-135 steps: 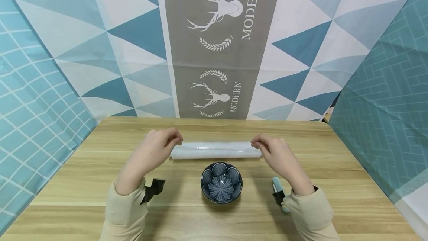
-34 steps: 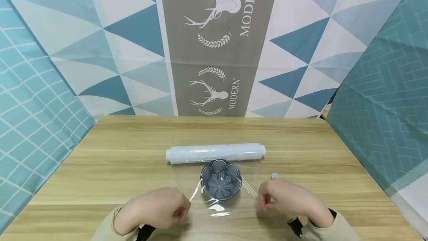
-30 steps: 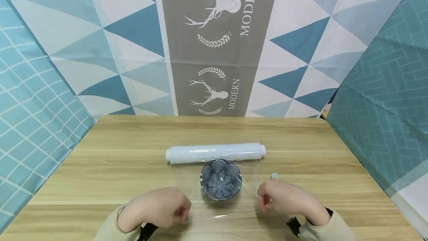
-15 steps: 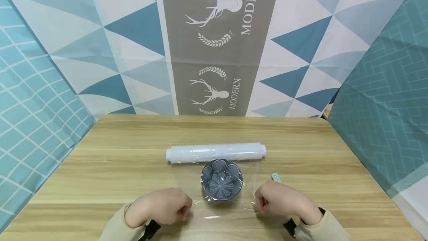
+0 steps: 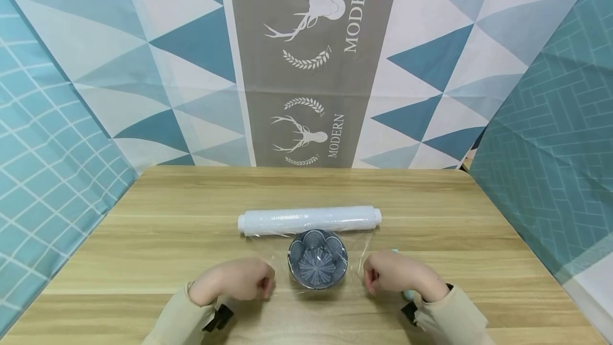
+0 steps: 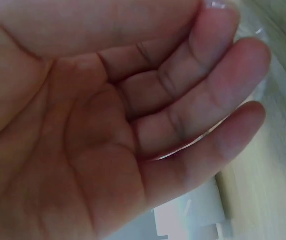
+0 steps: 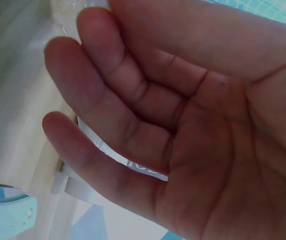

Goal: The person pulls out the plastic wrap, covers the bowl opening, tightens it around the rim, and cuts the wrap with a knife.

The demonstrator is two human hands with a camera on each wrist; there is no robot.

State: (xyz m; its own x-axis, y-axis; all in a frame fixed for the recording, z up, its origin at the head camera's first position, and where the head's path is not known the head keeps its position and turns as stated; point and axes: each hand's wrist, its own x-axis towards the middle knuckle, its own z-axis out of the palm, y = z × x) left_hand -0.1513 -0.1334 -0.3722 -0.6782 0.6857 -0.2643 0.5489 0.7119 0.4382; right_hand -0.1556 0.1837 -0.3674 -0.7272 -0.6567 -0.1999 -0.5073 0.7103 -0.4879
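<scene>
A roll of cling film point(image 5: 308, 221) lies crosswise on the table, and a clear sheet point(image 5: 273, 252) runs from it toward the person. Beneath that sheet sits a dark blue patterned bowl point(image 5: 317, 268), seen through the film. To the bowl's left, my left hand point(image 5: 239, 278) pinches the sheet's near left corner between thumb and finger. On the other side, my right hand point(image 5: 397, 273) pinches the near right corner. Both wrist views show the other fingers loosely bent, with the thumb and index tips largely hidden. How tightly the film touches the bowl's rim I cannot tell.
A light teal box cutter point(image 7: 7, 217) lies on the wooden table point(image 5: 306, 188), mostly hidden under the right forearm in the head view. Patterned cloth walls point(image 5: 191, 68) stand behind the table and along both sides.
Earlier both hands were at the roll's ends; they have drawn film toward the person, over the bowl. In the last half second both hands moved slightly forward with the film's edge.
</scene>
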